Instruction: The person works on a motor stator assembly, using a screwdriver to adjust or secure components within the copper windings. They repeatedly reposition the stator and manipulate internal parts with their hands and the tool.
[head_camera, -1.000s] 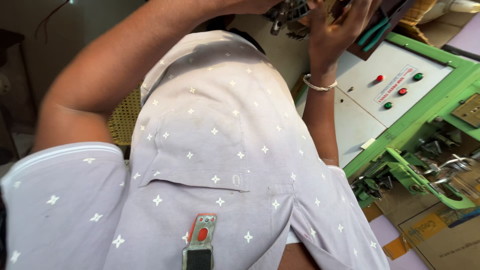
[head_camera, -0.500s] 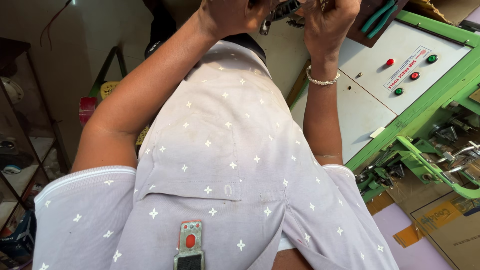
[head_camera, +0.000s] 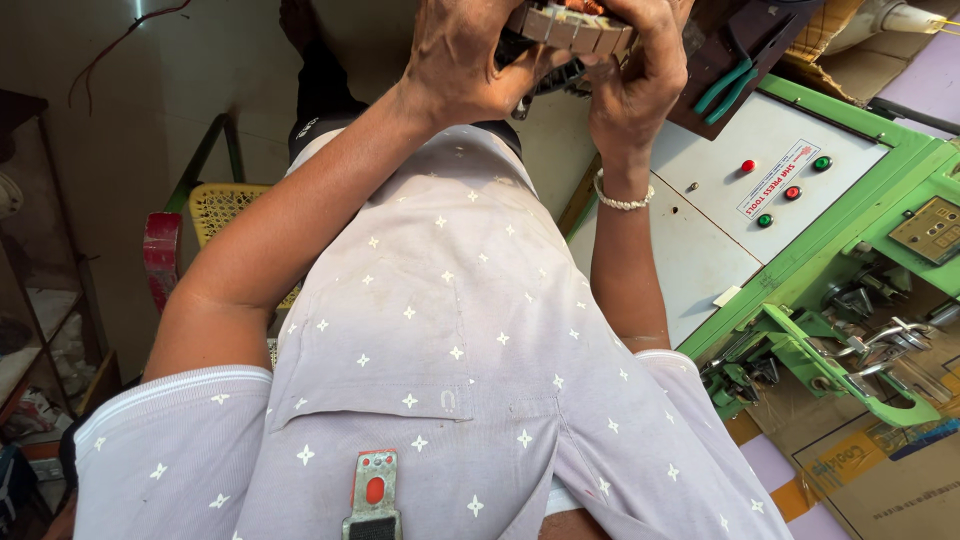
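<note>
Nearest the camera: a metal clip (head_camera: 372, 495) with a red oval, fastened low on the person's pale lilac shirt (head_camera: 440, 330), which is dotted with small white stars and fills the middle of the view.

Both forearms rise from the shirt toward the top edge. The right wrist carries a white bead bracelet (head_camera: 621, 201).

Hands: the left hand (head_camera: 462, 55) and the right hand (head_camera: 640, 75) are both clenched around one thing, a round metal part (head_camera: 572, 25) with a ribbed, segmented rim and a glimpse of copper-coloured winding at its top. It sits between the two hands at the very top of the view, partly cut off. Fingers wrap over it from each side; a dark piece shows under it, too hidden to name.

Change over the last second: the arms have swung from a slanted line to nearly straight up the view, and the hands have drawn closer together on the part. The yellow basket (head_camera: 225, 215) and red roll (head_camera: 160, 255) at left have come into sight. The grip reads as firmer and two-handed now, so the work on the part looks under way rather than finished.

Farther right: a green-framed machine (head_camera: 850, 250) with a white panel (head_camera: 775, 150) carrying red and green buttons. Teal-handled pliers (head_camera: 735, 85) lie on a dark box above it. Cardboard (head_camera: 880, 470) lies below the green lever.
</note>
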